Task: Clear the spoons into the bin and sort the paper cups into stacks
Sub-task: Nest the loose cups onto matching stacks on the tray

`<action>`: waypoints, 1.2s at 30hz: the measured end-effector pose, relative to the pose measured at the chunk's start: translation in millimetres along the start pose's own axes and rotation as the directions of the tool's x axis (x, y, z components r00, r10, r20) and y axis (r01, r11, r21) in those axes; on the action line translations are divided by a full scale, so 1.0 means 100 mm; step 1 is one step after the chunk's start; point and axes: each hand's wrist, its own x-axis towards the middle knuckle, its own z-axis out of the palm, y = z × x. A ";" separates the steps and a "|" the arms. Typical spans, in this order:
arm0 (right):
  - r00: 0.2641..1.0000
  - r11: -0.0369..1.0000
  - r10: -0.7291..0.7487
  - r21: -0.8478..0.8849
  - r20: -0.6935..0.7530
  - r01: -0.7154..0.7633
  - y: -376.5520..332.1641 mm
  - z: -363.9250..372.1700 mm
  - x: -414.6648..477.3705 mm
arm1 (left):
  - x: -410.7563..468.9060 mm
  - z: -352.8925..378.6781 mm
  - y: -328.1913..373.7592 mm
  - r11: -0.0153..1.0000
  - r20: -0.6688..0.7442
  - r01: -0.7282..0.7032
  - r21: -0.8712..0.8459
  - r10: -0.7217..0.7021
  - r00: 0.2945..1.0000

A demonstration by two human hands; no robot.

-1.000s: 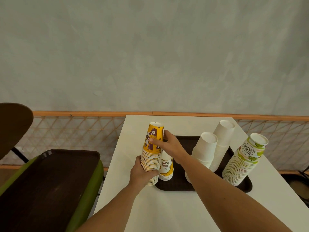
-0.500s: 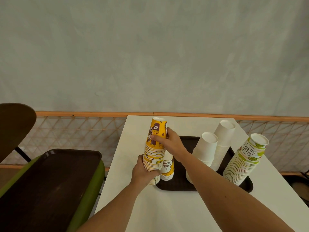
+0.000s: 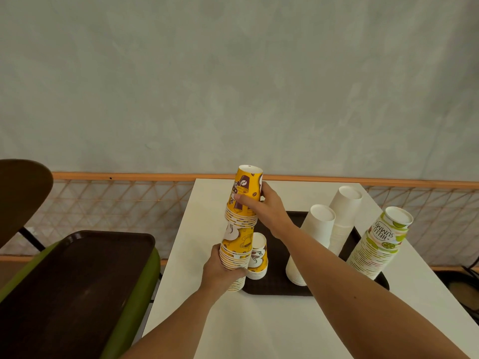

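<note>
view: head-worn | faces: forward, slightly down, toward wall (image 3: 233, 73) | range: near, over white table (image 3: 259, 327)

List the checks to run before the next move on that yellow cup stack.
1. Left hand grips the lower yellow stack: ok.
2. Right hand grips the upper yellow cups: ok.
3. Upper cups fully nested: not ok; a bare cup wall shows between the two bands of rims.
4. Held stack's base resting on the table or the tray: cannot tell.
5. Short yellow stack upright on the tray beside it: ok.
6. White stacks and lime-print stack kept separate: ok.
</note>
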 end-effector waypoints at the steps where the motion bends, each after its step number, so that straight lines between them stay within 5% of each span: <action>1: 1.000 1.000 -0.011 0.017 -0.008 0.011 -0.02 0.00 0.01 | 0.00 0.00 -0.01 1.000 0.002 -0.002 0.000 0.002 1.000; 19: 0.999 0.999 0.004 0.038 -0.037 -0.003 -0.06 -0.02 0.07 | 0.04 -0.01 -0.03 1.000 -0.006 -0.014 -0.011 0.014 1.000; 30: 0.966 0.983 -0.044 0.161 -0.255 0.087 -0.20 -0.18 0.14 | 0.04 -0.06 -0.19 0.999 -0.031 0.048 0.000 -0.048 0.998; 36: 0.946 0.997 0.017 0.077 -0.324 0.009 0.11 -0.24 0.07 | 0.06 -0.10 -0.27 0.995 -0.068 0.094 -0.030 -0.096 0.993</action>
